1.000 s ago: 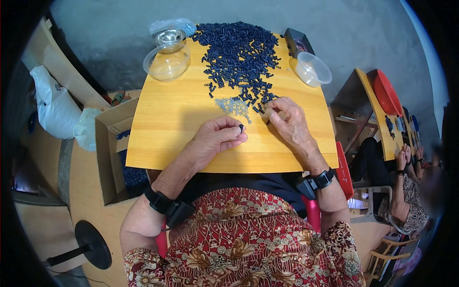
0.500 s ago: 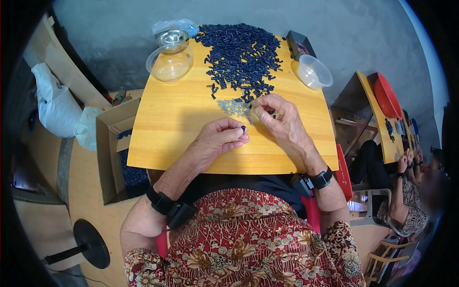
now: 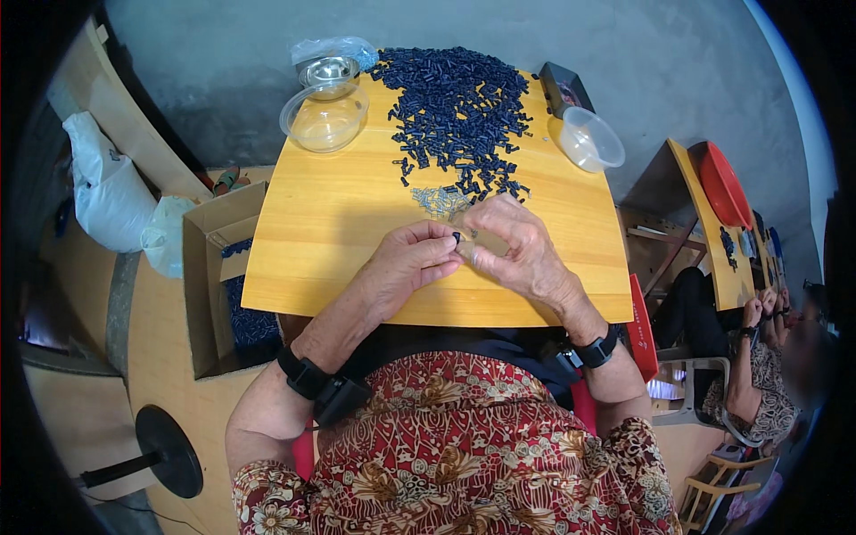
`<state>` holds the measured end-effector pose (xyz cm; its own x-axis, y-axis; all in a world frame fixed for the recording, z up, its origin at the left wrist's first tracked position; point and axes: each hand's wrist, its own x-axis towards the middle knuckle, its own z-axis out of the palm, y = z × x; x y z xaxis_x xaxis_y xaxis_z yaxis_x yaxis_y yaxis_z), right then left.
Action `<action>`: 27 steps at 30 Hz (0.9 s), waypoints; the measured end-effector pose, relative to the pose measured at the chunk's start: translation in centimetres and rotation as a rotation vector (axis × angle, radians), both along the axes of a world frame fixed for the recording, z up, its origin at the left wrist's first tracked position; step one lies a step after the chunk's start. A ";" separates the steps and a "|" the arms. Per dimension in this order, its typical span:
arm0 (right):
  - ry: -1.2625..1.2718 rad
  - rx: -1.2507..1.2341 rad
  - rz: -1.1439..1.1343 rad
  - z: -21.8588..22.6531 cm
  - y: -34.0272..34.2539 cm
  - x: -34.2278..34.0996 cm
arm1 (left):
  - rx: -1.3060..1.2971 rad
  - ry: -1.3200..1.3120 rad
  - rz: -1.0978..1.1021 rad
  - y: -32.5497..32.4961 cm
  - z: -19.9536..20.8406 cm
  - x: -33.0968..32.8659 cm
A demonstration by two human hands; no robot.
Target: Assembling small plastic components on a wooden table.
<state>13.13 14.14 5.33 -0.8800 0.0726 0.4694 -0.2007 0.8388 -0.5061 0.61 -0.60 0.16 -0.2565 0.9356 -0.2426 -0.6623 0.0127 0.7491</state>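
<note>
Between the thumb and finger of my left hand (image 3: 412,263) is a small black plastic part (image 3: 456,238), its tip showing past the fingertips. My right hand (image 3: 515,248) meets it there, thumb and fingers drawn together at the part; whatever they pinch is too small to make out. Just beyond my fingers lies a little heap of small silvery metal pieces (image 3: 437,200), partly covered by the right hand. Behind that, a large spread of black plastic parts (image 3: 459,107) covers the far middle of the yellow wooden table (image 3: 312,232).
Clear plastic bowls (image 3: 325,134) and a metal bowl (image 3: 328,71) stand at the far left; another clear tub (image 3: 590,141) and a dark tray (image 3: 565,87) are far right. A cardboard box (image 3: 203,294) with dark parts stands left on the floor. Another person (image 3: 749,374) sits at right.
My right hand has come from the silvery heap back toward me and left, and now meets my left hand. The left hand still holds the black part.
</note>
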 end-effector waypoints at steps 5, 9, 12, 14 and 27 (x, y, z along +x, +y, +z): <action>0.066 0.181 -0.005 -0.9 -0.5 -0.4 | 0.018 -0.043 0.003 0.0 -0.2 -0.2; 0.125 0.213 -0.030 -1.7 -0.7 -0.5 | 0.025 -0.080 0.010 0.0 -0.2 -0.3; 0.176 0.252 -0.056 -1.8 -1.0 -0.6 | 0.033 -0.093 0.023 0.0 -0.3 -0.2; 0.226 0.255 -0.085 -1.9 -1.1 -0.6 | 0.040 -0.101 0.032 0.0 -0.3 -0.1; 0.170 0.248 -0.010 -0.8 -0.2 -0.4 | -0.012 0.000 0.074 -0.2 0.2 0.3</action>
<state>12.72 13.99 4.48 -0.7873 -0.0545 0.6142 -0.2562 0.9349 -0.2455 0.93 -0.76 0.33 -0.3252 0.9111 -0.2534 -0.6616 -0.0277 0.7493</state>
